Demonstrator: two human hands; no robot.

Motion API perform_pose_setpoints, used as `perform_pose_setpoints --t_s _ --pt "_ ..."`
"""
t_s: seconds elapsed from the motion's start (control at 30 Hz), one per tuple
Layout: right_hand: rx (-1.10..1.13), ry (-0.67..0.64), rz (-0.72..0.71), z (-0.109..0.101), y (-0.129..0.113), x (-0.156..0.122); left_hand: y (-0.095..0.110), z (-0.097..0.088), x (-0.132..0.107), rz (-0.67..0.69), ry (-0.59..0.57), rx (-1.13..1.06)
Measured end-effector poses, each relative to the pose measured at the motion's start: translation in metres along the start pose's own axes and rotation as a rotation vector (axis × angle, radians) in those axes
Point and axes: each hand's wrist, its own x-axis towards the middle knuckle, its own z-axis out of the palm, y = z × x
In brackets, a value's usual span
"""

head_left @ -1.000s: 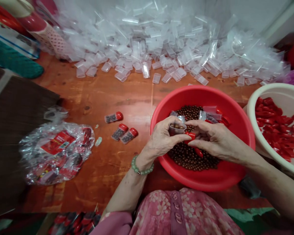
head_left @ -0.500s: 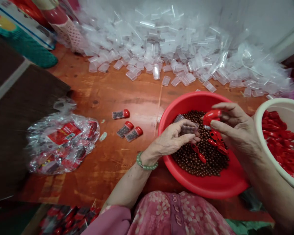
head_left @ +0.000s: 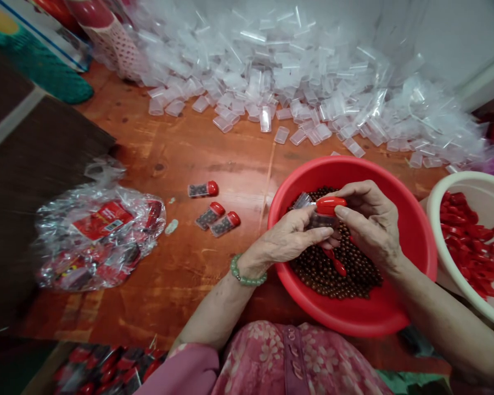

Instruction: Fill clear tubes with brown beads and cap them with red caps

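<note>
Pinching a glossy red cap (head_left: 330, 206) between thumb and fingers, the right hand (head_left: 364, 216) had come in against the left hand (head_left: 294, 236); half a second earlier it was well apart, holding the cap off to the right. The left hand stayed clamped on a clear plastic container (head_left: 321, 220) of dark beads, over the basin. A second before, that container showed its open mouth; now the cap lay across its upper side, and whether it was seated could not be told, fingers hid the joint. Green bead bracelet (head_left: 247, 277) on the left wrist.

Below the hands: red basin (head_left: 411, 296) with loose brown beads (head_left: 333, 277), a red spoon-shaped piece (head_left: 340, 267) on them, a few clear empties (head_left: 302, 201) left of the cap. Red pieces seen right of the left hand half a second ago were mostly covered by the right hand.

Left of the basin, three capped bead containers (head_left: 209, 215) lay on the wooden table (head_left: 148, 307), unchanged. Farther left, a clear plastic bag (head_left: 102, 236) of red packs. Right of the basin, a white tub (head_left: 440, 192) held red caps (head_left: 469, 241). Behind, a heap of clear containers (head_left: 265, 82).
</note>
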Motion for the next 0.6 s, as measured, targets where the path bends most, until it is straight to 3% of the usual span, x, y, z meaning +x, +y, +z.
perform_pose_setpoints --t_s 0.2,0.3,0.47,0.6 --pt "-0.162 0.041 0.001 0.002 -0.007 0.003 0.006 0.0 -0.001 -0.026 0.01 0.176" --pt "-0.122 0.075 0.046 0.005 -0.003 0.001 0.009 0.002 -0.002 -0.027 0.039 0.24" --pt "-0.089 0.183 0.046 0.014 0.001 -0.004 0.01 0.003 -0.002 -0.027 0.033 0.246" --pt "-0.121 0.166 -0.007 0.016 0.0 -0.004 0.009 0.002 -0.001 -0.015 0.029 0.219"
